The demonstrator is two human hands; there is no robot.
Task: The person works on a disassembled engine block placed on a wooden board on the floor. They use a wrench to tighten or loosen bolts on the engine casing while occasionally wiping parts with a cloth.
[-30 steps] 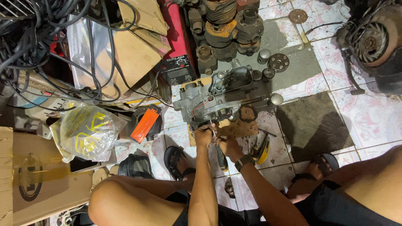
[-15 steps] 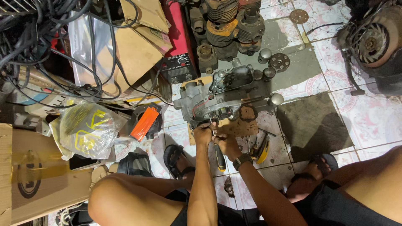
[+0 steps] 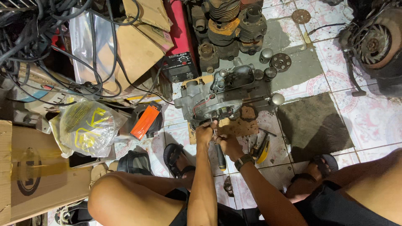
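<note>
**Fingers on screwdriver at engine case, floor job**

Fingers of my left hand (image 3: 205,133) pinch up near the tip end of the screwdriver (image 3: 219,154), right where it meets the lower edge of the engine case (image 3: 226,98). My right hand (image 3: 228,144) is wrapped round the dark handle, clenched on it, watch on that wrist. Exact contact point is hidden under the left fingers, so I can't tell which screw or seam the tip sits in.

Engine case lies on the tiled floor (image 3: 368,121), partly on a brown cardboard scrap (image 3: 243,125), just ahead of my knees. Yellow-handled pliers (image 3: 261,151) lie just beside the right hand. Orange and black tool (image 3: 145,121) and a clear plastic bag (image 3: 86,125) with yellow print sit to the left, well apart. Red welder box (image 3: 180,42) and rusty cylinders (image 3: 228,29) are behind the case. Dark mat (image 3: 314,125) to the right.

How I'd do this step well, my judgement: keep the shaft in line with whatever it seats in, left fingers only guiding the tip, right hand doing the turning and pushing. Press in before twisting so the tip doesn't slip out and hit the left fingers. Case isn't clamped, so it may shift on the cardboard; go steady, and brace it if it moves.
</note>
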